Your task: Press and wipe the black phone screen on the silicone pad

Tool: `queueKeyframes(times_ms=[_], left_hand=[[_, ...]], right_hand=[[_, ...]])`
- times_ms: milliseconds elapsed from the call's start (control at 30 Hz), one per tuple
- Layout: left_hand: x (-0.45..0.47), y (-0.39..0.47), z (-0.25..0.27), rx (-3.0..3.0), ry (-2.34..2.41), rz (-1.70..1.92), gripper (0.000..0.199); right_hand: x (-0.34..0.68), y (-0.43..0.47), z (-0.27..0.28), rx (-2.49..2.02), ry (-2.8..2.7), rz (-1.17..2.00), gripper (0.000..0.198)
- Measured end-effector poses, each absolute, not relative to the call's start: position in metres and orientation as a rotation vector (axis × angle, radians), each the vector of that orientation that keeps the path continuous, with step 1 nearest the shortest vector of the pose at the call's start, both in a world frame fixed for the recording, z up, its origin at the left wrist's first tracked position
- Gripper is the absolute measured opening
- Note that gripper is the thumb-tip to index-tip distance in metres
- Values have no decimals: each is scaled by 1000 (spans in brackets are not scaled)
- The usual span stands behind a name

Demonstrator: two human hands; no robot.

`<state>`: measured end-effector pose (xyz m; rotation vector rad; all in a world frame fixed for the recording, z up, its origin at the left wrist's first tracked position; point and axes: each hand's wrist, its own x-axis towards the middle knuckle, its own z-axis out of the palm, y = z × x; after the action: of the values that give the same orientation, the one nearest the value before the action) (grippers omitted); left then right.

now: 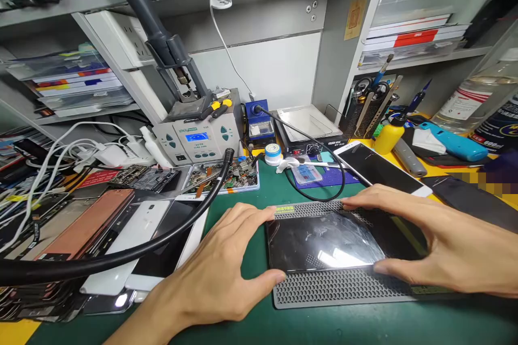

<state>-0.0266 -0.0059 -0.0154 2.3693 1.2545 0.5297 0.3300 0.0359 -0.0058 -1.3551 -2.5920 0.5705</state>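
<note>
A glossy black phone [324, 242], marked with smudges and a bright light reflection, lies on a grey honeycomb-patterned mat [343, 287]. My left hand [226, 259] grips its left end, index finger at the upper corner and thumb at the lower one. From the right, my right hand [437, 237] spans the phone, thumb on the near edge and fingers at the far edge. A dark area beneath the right palm is partly covered, so I cannot make out what it is.
Stacked phone parts [87, 221] and a thick black hose [162, 245] lie left. Behind stand a hot-air station [194, 143], a tray of circuit boards [238, 175] and a heating plate [309, 124]. A white-framed phone [380, 167] and yellow bottle [386, 139] sit right.
</note>
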Motion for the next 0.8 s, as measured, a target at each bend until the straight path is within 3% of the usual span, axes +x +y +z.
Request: queueKeyframes(times_ms=[800], left_hand=[[-23,-4,-15,2393,1245,576,68]], right_hand=[[327,34,-5,-1384,-2559,585,75]])
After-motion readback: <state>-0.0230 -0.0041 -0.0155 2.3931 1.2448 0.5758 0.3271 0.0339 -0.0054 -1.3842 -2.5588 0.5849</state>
